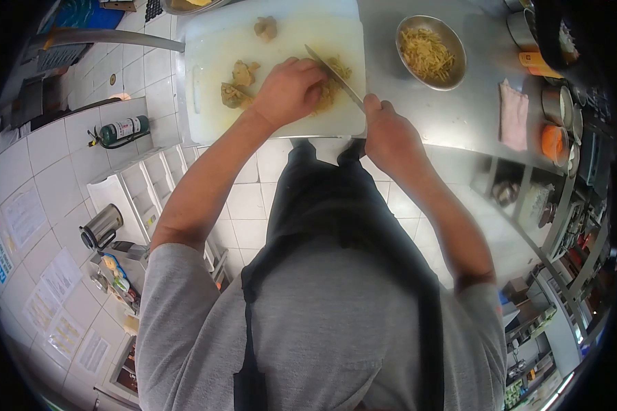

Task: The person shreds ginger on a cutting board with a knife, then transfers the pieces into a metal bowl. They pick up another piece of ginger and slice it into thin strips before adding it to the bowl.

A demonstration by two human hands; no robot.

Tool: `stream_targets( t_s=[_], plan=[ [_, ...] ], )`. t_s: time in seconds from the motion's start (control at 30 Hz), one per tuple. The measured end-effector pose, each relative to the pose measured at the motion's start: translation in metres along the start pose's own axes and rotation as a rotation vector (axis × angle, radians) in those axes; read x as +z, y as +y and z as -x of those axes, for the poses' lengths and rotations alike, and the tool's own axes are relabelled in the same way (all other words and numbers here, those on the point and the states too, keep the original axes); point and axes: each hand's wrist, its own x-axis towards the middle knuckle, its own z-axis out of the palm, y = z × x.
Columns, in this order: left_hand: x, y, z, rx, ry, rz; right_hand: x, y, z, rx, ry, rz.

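A white cutting board (212,68) lies on the steel counter. My right hand (393,133) is closed round the handle of a knife (343,81), whose blade slants up and left over the board. Beside the blade, my left hand (289,90) has its fingers bent down on the board; what they press on is hidden beneath them. Thin yellowish cut strips (339,66) lie about the blade. Left of my left hand are knobbly brown pieces (243,72), (234,95), and one more piece (265,28) sits near the board's top.
Right of the board stands a steel bowl (402,60) of yellowish strips. Farther right are a pink cloth (513,116), an orange-filled container (554,142) and metal pots. A fire extinguisher (125,130) hangs on the left tiled wall. A metal pitcher (103,226) stands lower left.
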Motion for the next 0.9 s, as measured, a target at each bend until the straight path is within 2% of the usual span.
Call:
stream_targets(
  t_s=[0.07,0.27,0.63,0.73,0.9],
  plan=[
    [-0.002,0.002,-0.004,-0.025,-0.053,-0.033,-0.008,-0.003,0.003,-0.003,0.000,0.006],
    [0.001,0.006,-0.003,-0.044,-0.011,-0.019,-0.011,-0.013,0.015,0.043,-0.013,-0.018],
    [0.008,0.003,0.000,-0.034,0.009,-0.025,-0.002,-0.010,0.002,0.004,-0.005,-0.011],
    [0.008,0.002,0.002,-0.042,0.009,-0.025,-0.018,-0.013,0.010,-0.011,-0.004,-0.029],
    [0.010,0.001,0.001,-0.013,0.052,0.002,0.008,-0.009,0.013,0.023,0.009,-0.038]
  ],
)
